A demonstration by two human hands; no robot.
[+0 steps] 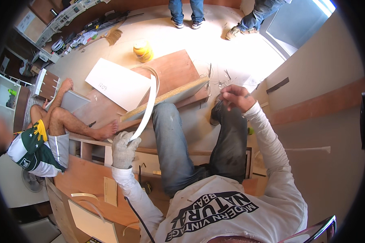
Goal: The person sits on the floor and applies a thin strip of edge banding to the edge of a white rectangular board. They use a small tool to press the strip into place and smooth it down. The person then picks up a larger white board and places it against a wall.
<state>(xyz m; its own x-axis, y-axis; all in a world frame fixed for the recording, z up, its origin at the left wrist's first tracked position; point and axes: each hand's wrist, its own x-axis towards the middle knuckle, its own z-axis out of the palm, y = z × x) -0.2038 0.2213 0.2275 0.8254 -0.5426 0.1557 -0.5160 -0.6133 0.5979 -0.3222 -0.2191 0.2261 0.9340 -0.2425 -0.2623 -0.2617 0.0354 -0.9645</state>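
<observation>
A long white flexible edging strip (149, 101) rises in a curve from my left hand (125, 150), which wears a pale knitted glove and is closed round its lower end. Higher up, the strip bends into loops over the boards. My right hand (238, 97) is bare and raised above my right knee, its fingers loosely bent and apart; I see nothing in it. Between the hands, a board (168, 97) with a raw particle edge leans on its long side against my left knee.
A white panel (115, 84) and brown plywood (178, 67) lie ahead, near a yellow bucket (143, 52). At left, a barefoot person (48, 137) sits close by. Two more people's legs (186, 12) stand at the back. Wooden cabinet (79, 178) parts lie below left; a wall (312, 109) rises at right.
</observation>
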